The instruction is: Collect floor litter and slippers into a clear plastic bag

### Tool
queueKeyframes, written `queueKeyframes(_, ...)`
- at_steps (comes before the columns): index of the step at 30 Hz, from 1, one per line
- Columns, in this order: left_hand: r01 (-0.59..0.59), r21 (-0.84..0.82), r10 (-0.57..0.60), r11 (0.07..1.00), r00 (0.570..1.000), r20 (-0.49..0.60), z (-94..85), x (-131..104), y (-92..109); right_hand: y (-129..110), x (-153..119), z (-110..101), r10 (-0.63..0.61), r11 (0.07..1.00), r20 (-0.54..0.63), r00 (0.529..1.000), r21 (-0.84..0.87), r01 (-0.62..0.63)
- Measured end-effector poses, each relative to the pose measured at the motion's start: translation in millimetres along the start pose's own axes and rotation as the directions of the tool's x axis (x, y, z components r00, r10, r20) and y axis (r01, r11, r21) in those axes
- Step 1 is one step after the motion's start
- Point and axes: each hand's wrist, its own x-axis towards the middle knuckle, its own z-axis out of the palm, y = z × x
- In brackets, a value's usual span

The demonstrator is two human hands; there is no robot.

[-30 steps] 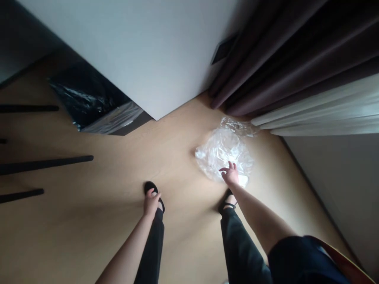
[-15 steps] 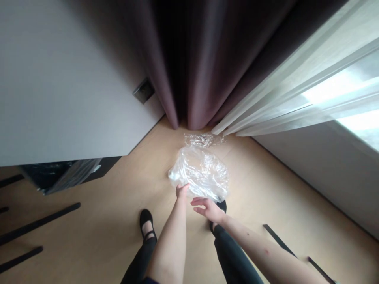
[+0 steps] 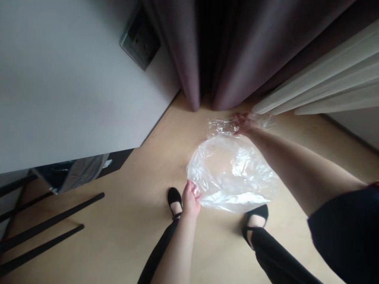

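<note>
A large clear plastic bag (image 3: 231, 173) hangs puffed out above the wooden floor in front of me. My left hand (image 3: 190, 199) pinches its near left edge. My right hand (image 3: 243, 122) reaches farther out and grips a second crumpled piece of clear plastic (image 3: 220, 125) close to the curtain foot. Whether that piece belongs to the large bag I cannot tell. My two black shoes (image 3: 174, 199) show below the bag.
A dark purple curtain (image 3: 225, 51) and a white sheer curtain (image 3: 322, 90) hang ahead. A white wall (image 3: 68, 79) with a dark socket plate (image 3: 139, 39) stands at the left. A black-lined bin (image 3: 71, 173) and black chair legs (image 3: 50, 225) lie at the lower left.
I have moved closer to the curtains. My left hand has lifted the large bag by its edge, and my right hand has left its near side and reached to the crumpled plastic by the curtain.
</note>
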Motion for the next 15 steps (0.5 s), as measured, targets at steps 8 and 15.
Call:
queueKeyframes(8,0.074,0.239,-0.078,0.968,0.997,0.006,-27.7,-68,33,18,-107,-36,0.261,0.953,-0.332,0.907,0.238,-0.187)
queueKeyframes(15,0.065,0.186,-0.040,0.980,0.990,-0.138,-83.4,-165,31,11,-177,-17,0.030,0.998,0.022,0.999,0.060,-0.031)
